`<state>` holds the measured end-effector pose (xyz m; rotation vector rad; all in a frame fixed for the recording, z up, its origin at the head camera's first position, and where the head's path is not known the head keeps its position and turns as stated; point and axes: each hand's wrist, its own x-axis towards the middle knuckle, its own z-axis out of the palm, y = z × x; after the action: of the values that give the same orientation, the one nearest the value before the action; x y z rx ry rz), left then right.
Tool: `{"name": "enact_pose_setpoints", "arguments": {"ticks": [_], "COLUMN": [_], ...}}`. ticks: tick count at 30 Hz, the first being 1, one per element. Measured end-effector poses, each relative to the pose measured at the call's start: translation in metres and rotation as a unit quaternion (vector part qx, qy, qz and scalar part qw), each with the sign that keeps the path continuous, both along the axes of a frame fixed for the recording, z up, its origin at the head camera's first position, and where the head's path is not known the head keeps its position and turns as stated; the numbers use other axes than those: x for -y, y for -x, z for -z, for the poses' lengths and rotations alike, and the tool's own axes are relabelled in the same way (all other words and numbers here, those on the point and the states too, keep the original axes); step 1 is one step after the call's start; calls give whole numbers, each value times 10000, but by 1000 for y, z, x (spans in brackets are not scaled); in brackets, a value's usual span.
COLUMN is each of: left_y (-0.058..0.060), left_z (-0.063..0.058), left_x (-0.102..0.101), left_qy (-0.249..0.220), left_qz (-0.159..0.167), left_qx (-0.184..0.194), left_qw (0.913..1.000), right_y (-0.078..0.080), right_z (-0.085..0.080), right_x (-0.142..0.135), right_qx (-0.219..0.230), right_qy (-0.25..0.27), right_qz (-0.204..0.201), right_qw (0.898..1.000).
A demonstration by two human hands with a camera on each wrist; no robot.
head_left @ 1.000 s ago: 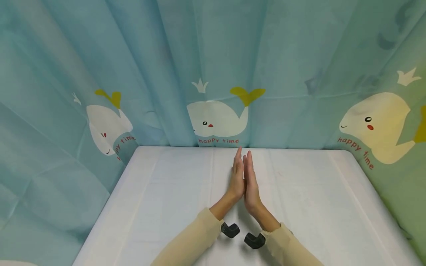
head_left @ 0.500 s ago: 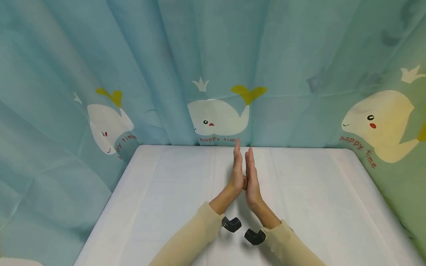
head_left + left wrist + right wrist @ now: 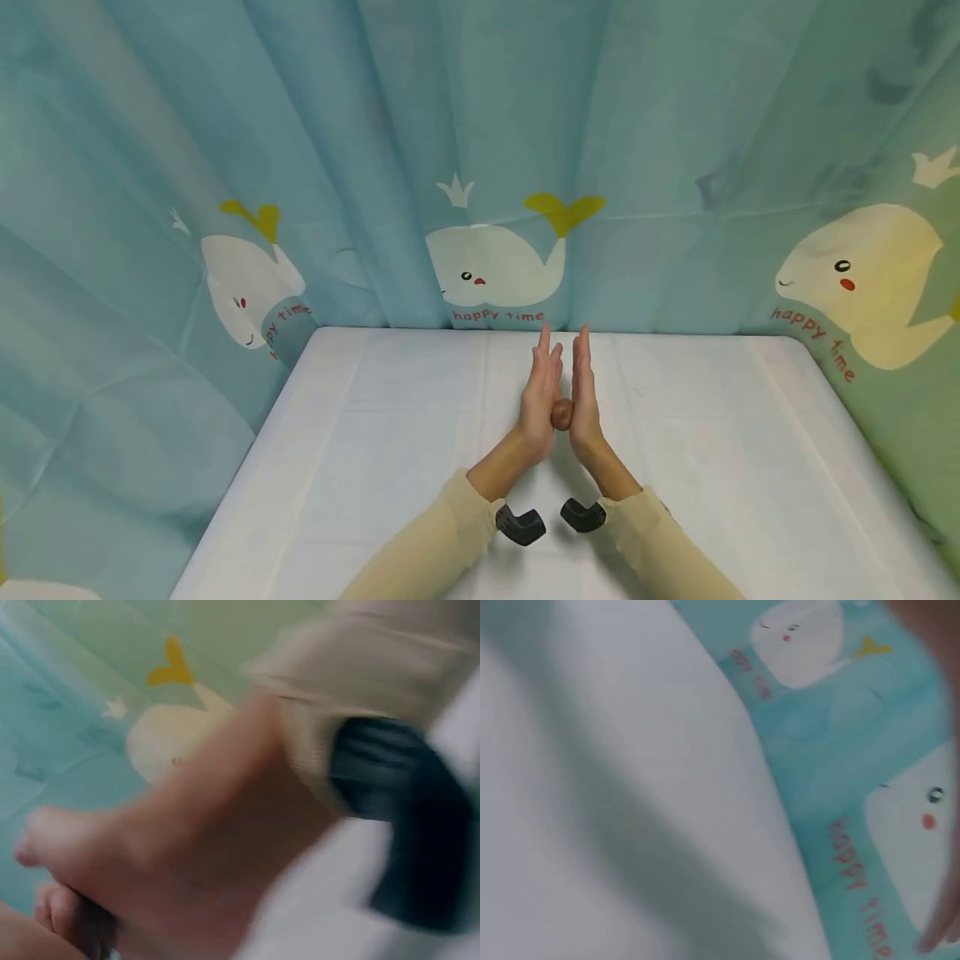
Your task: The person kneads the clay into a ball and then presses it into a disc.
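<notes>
A small brown ball (image 3: 562,414) sits between the two palms in the head view, above the white tabletop. My left hand (image 3: 537,408) faces it from the left, its fingers straight and pointing away from me. From the other side the palm of my right hand (image 3: 586,404) lies against the ball, fingers straight as well. The fingertips of the two hands stand apart. In the left wrist view the right hand (image 3: 142,855) is large and blurred. Only a strip of the right hand (image 3: 946,900) shows along the right edge of the right wrist view.
The white table (image 3: 405,433) spreads out on both sides of the hands. Behind and beside it hangs a blue-green curtain (image 3: 637,125) printed with white whales. Black camera mounts (image 3: 521,527) stick out from both beige sleeves (image 3: 442,533).
The palms have parted, so the brown ball, hidden at first, shows between them. Both hands have rubbed back and forth against each other and shifted slightly to the right.
</notes>
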<state>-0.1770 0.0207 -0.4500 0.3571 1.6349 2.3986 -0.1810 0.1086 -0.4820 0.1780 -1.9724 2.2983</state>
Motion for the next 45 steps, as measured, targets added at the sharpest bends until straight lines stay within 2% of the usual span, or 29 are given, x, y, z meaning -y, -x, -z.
{"name": "enact_pose_setpoints", "arguments": {"ticks": [4, 7, 9, 14, 17, 21, 24, 27, 30, 33, 37, 41, 43, 45], "left_y": [11, 16, 17, 5, -4, -6, -1, 10, 22, 28, 20, 1, -5, -7], "left_z": [2, 9, 12, 15, 9, -3, -9, -10, -2, 9, 15, 10, 4, -4], "left_x": [2, 3, 3, -3, -5, -3, 0, 2, 2, 1, 0, 0, 2, 5], "left_qy": [495, 771, 847, 970, 594, -73, -82, 215, 616, 891, 983, 933, 712, 543], "left_qz": [-555, -944, -998, -413, -202, -153, -221, -453, -698, -773, -373, 153, 217, 145], "left_qx": [-275, -110, -91, -366, -139, -50, -297, -642, -955, -1125, -1290, -1283, -1123, -998], "left_qw": [9969, 9925, 9914, 9938, 9979, 9998, 9993, 9967, 9911, 9866, 9860, 9872, 9909, 9934], "right_y": [-16, -24, -24, -8, 4, 12, 6, -8, -20, -22, -11, 6, 9, 5], "right_z": [-1, -11, -17, -24, -21, -11, -2, 2, -4, -15, -22, -11, -2, 6], "right_x": [14, 21, 22, 11, 1, -5, -2, 7, 16, 19, 11, -4, -7, -5], "right_qx": [-334, -746, -857, -819, -789, -796, -688, -596, -855, -1178, -1242, -956, -817, -719], "right_qy": [-1, 22, 38, -142, -402, -492, -433, -336, -236, -287, -367, -188, -121, -93], "right_qz": [-213, -340, -342, 98, 249, 143, -45, -276, -384, -331, -101, 94, 58, -102], "right_qw": [9992, 9966, 9957, 9965, 9958, 9955, 9967, 9973, 9953, 9921, 9915, 9952, 9966, 9973]}}
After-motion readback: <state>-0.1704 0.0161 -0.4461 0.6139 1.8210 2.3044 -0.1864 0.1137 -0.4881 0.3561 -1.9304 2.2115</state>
